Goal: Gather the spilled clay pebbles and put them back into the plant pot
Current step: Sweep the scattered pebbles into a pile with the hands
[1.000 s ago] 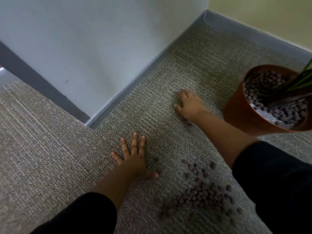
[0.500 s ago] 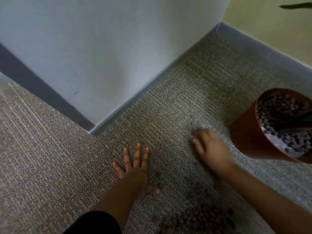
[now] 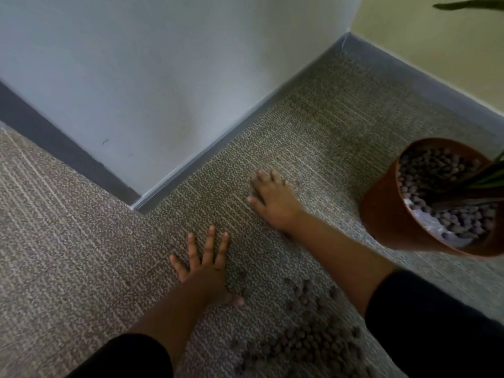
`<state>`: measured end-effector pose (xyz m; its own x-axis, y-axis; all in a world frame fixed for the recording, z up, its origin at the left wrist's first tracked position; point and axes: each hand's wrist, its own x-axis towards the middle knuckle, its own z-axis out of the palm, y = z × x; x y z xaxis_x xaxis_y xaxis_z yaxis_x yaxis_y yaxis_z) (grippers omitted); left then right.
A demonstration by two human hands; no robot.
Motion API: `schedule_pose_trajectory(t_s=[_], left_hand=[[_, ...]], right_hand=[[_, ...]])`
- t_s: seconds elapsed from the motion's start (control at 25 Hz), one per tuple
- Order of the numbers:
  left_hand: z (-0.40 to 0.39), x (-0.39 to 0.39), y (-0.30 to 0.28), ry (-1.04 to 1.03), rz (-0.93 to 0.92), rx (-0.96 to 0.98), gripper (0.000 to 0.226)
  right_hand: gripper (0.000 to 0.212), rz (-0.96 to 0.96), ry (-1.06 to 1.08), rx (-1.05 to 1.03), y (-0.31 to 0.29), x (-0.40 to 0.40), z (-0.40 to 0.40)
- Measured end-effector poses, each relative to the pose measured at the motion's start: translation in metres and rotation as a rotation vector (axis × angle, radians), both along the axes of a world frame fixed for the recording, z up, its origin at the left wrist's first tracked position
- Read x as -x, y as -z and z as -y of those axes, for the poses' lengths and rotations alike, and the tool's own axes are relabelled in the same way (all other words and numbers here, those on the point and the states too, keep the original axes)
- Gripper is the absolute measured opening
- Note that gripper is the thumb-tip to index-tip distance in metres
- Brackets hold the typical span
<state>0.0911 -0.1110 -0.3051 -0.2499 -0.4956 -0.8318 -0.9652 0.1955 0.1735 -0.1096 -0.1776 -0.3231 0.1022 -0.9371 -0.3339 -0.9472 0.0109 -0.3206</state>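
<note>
A heap of brown clay pebbles lies on the carpet near the bottom of the view, between my two forearms. The terracotta plant pot stands at the right, tilted toward me, filled with pebbles around dark green leaves. My left hand rests flat on the carpet with fingers spread, just left of the heap. My right hand is stretched farther out, palm down with fingers curled on the carpet, left of the pot; whether pebbles lie under it is hidden.
A white wall with a grey skirting board runs diagonally behind my hands and meets a yellow wall in the far corner. Grey patterned carpet covers the floor. A leaf tip pokes in at the top right.
My right hand drew back toward the heap half a second ago and has now reached out again, away from me. My left hand stays flat in place. The view has shifted slightly.
</note>
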Motion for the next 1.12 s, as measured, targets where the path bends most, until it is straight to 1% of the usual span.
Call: schedule_pose_trajectory(t_s=[0.08,0.2,0.28,0.44,0.52,0.6,0.64,0.72,0.76,0.8,0.88,0.92,0.96,1.04,1.12], left_hand=[[-0.001,0.000,0.001,0.004,-0.011,0.019,0.136],[-0.002,-0.002,0.003,-0.009,-0.023,0.051,0.136],[-0.001,-0.001,0.002,-0.002,-0.019,0.063,0.136],[-0.003,0.002,0.002,0.006,0.022,0.074,0.134],[-0.007,0.002,0.003,0.006,0.027,0.100,0.133],[-0.005,-0.006,0.007,-0.014,-0.018,0.238,0.126],[-0.021,-0.011,0.008,-0.012,-0.061,0.356,0.117],[-0.060,-0.022,0.019,-0.063,-0.235,0.625,0.086],[-0.083,-0.029,0.024,-0.148,-0.288,0.689,0.074],[-0.107,-0.029,0.025,-0.212,-0.326,0.716,0.071],[-0.139,-0.016,0.028,-0.253,-0.322,0.718,0.078],[-0.144,-0.006,0.029,-0.242,-0.336,0.715,0.082],[-0.142,0.006,0.029,-0.221,-0.368,0.704,0.084],[-0.142,0.032,0.028,-0.087,-0.465,0.669,0.087],[-0.149,0.055,0.031,0.041,-0.561,0.647,0.085]], right_hand=[[0.067,-0.033,-0.136,0.014,0.001,0.008,-0.052],[0.076,-0.093,-0.247,0.009,0.005,0.037,-0.108],[0.074,-0.134,-0.313,0.041,0.006,0.046,-0.140],[0.069,-0.185,-0.385,0.033,0.006,0.042,-0.209],[0.068,-0.141,-0.398,0.030,-0.003,0.040,-0.245],[0.072,-0.003,-0.280,-0.043,-0.015,0.043,-0.261],[0.074,0.052,-0.175,-0.045,-0.019,0.048,-0.278],[0.079,0.077,0.127,0.025,-0.022,0.068,-0.308],[0.082,0.059,0.251,0.037,-0.017,0.075,-0.316],[0.086,0.014,0.323,0.016,-0.014,0.080,-0.329],[0.092,-0.094,0.394,-0.029,-0.006,0.077,-0.347],[0.092,-0.118,0.440,-0.009,-0.003,0.068,-0.349],[0.090,-0.114,0.493,0.016,-0.001,0.055,-0.343],[0.085,-0.068,0.570,0.050,0.004,0.026,-0.328],[0.079,0.002,0.557,0.100,0.009,0.001,-0.308]])
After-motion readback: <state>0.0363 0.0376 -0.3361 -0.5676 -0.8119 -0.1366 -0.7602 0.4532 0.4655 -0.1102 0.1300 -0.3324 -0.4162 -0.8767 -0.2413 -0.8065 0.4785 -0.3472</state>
